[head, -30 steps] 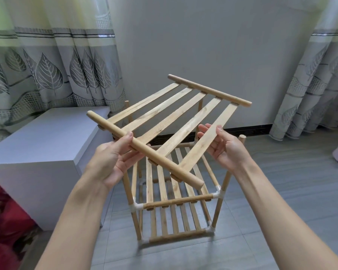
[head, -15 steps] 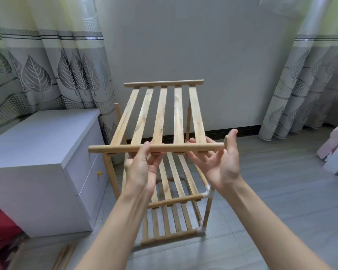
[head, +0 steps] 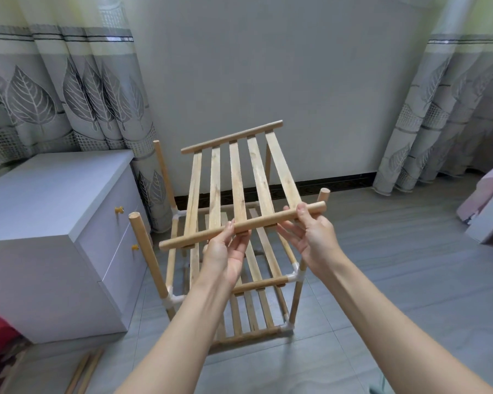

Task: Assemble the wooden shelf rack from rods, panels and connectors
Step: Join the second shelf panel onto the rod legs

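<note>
I hold a slatted wooden shelf panel (head: pixel 239 177) in the air by its near end rod, tilted with the right end higher. My left hand (head: pixel 225 251) pinches that rod near its middle. My right hand (head: pixel 310 234) grips it near the right end. Below stands the partly built rack (head: pixel 248 317) on the floor, with two slatted shelves, white corner connectors (head: pixel 295 275) and bare upright rods: front left (head: pixel 145 251), back left (head: pixel 162 172), front right (head: pixel 323 194). The panel hovers above the uprights and touches none of them.
A white drawer cabinet (head: pixel 49 228) stands close to the rack's left side. Two loose rods (head: pixel 84 371) lie on the floor at the bottom left. Curtains (head: pixel 77 89) hang behind on both sides, with a wall between. A pink and grey object (head: pixel 490 206) sits at the right edge.
The panel has turned in my hands from skewed, through level, to its right end raised, and it has dropped closer to the rack. My view has swung so the uprights show.
</note>
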